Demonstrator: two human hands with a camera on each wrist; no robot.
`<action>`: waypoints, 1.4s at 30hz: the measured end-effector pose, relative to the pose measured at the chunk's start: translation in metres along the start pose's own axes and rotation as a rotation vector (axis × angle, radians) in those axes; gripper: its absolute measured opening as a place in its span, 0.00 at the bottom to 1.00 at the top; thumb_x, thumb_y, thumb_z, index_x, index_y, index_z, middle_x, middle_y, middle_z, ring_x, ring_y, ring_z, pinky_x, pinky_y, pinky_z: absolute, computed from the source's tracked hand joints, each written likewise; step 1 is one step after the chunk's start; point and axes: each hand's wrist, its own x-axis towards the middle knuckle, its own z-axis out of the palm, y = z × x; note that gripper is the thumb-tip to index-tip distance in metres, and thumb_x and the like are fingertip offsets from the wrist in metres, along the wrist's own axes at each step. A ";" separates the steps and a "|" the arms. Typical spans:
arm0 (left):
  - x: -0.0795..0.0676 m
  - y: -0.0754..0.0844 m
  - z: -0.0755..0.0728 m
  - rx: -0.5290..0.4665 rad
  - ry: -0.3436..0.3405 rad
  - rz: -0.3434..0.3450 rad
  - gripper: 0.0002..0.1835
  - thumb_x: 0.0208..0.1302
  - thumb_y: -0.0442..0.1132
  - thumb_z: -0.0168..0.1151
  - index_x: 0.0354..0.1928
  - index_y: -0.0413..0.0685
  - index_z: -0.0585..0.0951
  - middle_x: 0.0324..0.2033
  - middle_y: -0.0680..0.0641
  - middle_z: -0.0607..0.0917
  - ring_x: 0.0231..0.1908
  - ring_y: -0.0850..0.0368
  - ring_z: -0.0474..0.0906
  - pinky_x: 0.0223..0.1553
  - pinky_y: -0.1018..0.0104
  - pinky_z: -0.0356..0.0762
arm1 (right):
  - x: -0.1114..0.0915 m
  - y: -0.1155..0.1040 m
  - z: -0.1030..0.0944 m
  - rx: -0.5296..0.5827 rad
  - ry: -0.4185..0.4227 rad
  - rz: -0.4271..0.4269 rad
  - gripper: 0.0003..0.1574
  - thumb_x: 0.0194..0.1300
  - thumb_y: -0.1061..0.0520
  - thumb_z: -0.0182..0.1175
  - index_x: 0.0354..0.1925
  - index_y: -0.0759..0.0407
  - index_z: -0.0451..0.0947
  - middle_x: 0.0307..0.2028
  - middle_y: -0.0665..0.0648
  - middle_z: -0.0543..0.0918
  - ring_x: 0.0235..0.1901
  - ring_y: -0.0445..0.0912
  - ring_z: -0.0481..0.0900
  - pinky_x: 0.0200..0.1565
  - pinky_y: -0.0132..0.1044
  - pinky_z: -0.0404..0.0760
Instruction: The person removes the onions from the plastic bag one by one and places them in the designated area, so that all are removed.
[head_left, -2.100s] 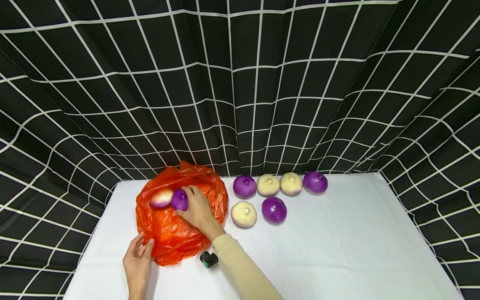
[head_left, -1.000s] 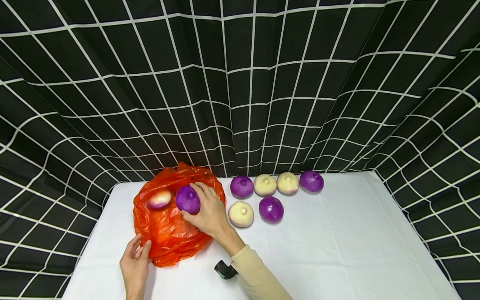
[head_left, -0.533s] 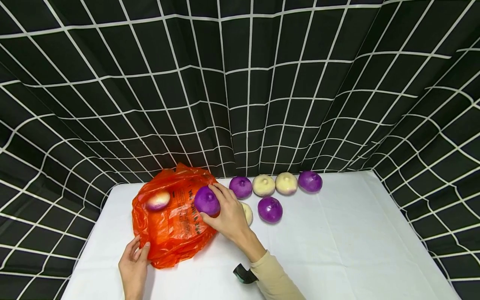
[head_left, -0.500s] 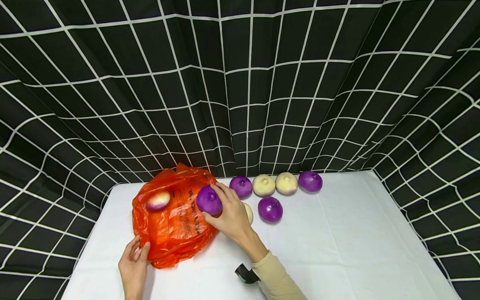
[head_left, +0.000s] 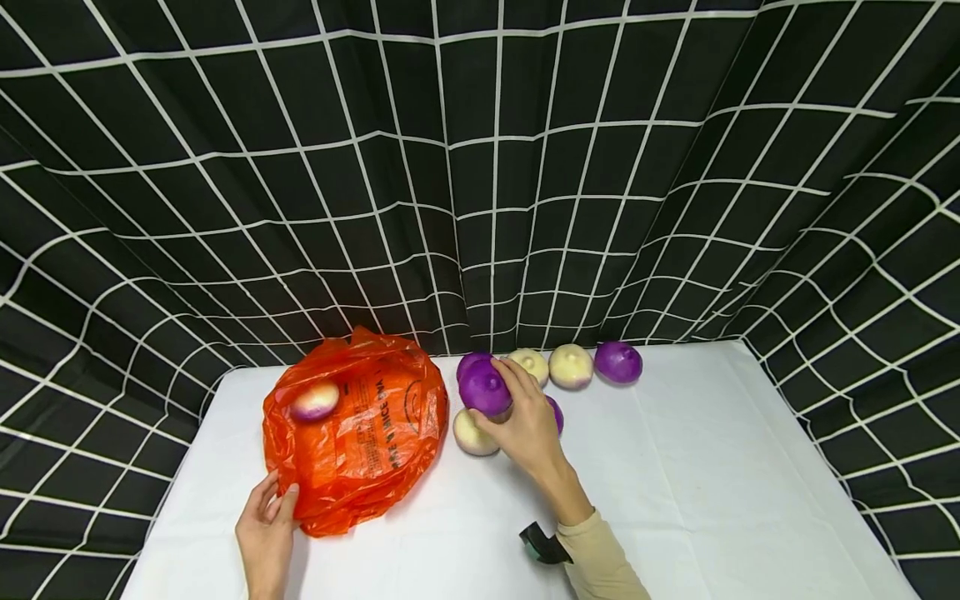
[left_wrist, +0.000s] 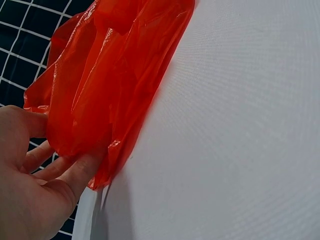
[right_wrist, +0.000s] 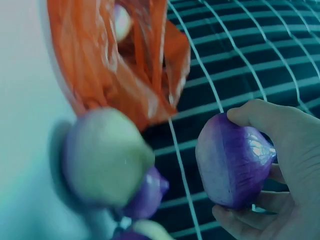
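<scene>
My right hand (head_left: pixel 528 429) grips a purple onion (head_left: pixel 483 387) and holds it over the front cream onion (head_left: pixel 472 433). In the right wrist view, thumb and fingers curl round this onion (right_wrist: pixel 230 160). My left hand (head_left: pixel 266 533) pinches the near left edge of an orange plastic bag (head_left: pixel 352 492). The left wrist view shows the thumb and fingers on the bag's thin film (left_wrist: pixel 115 75). Inside the bag's mouth lies a white and purple onion (head_left: pixel 315 401). Behind the held onion, another purple onion (head_left: pixel 467 364) is partly hidden.
Along the back edge sit two cream onions (head_left: pixel 570 367) and a purple onion (head_left: pixel 618 362). Another purple onion (head_left: pixel 557 414) is mostly covered by my right hand. A white cloth (head_left: pixel 712 492) covers the table. Black gridded curtains (head_left: pixel 480 175) rise behind it.
My right hand has lifted the purple onion out of the bag and carried it right, over the onions on the table. My left hand has stayed at the bag's edge.
</scene>
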 end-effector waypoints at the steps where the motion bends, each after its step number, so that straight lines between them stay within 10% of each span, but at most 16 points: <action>1: 0.000 0.000 0.000 0.001 0.000 -0.001 0.26 0.67 0.37 0.63 0.65 0.36 0.71 0.43 0.59 0.75 0.32 0.81 0.76 0.22 0.77 0.74 | 0.000 0.005 -0.003 0.002 0.008 0.013 0.48 0.46 0.49 0.77 0.64 0.60 0.72 0.62 0.62 0.74 0.62 0.57 0.72 0.57 0.56 0.75; 12: 0.001 -0.003 -0.002 0.019 -0.017 0.018 0.26 0.67 0.35 0.61 0.65 0.34 0.70 0.54 0.39 0.73 0.31 0.82 0.74 0.20 0.77 0.75 | -0.007 0.047 -0.039 -0.054 0.011 0.115 0.49 0.48 0.52 0.77 0.65 0.63 0.70 0.63 0.65 0.72 0.62 0.61 0.71 0.59 0.58 0.73; 19: 0.001 -0.003 0.001 -0.036 -0.006 0.010 0.26 0.66 0.34 0.63 0.63 0.33 0.71 0.37 0.66 0.75 0.31 0.79 0.77 0.19 0.76 0.75 | -0.013 0.069 -0.057 -0.058 0.024 0.195 0.49 0.49 0.55 0.77 0.66 0.64 0.68 0.64 0.67 0.70 0.64 0.61 0.68 0.63 0.58 0.68; 27: 0.001 -0.001 0.003 0.024 -0.031 -0.021 0.26 0.69 0.35 0.60 0.66 0.36 0.69 0.53 0.40 0.72 0.31 0.80 0.75 0.20 0.75 0.76 | -0.027 0.096 -0.070 -0.080 0.049 0.285 0.48 0.51 0.54 0.75 0.66 0.66 0.67 0.64 0.68 0.70 0.64 0.64 0.68 0.63 0.59 0.66; 42: 0.001 -0.003 0.001 0.068 -0.037 -0.015 0.27 0.69 0.36 0.59 0.67 0.34 0.68 0.57 0.32 0.71 0.31 0.83 0.72 0.20 0.75 0.75 | -0.047 0.118 -0.064 -0.104 -0.132 0.334 0.47 0.59 0.54 0.71 0.68 0.72 0.61 0.65 0.73 0.66 0.64 0.67 0.66 0.64 0.61 0.64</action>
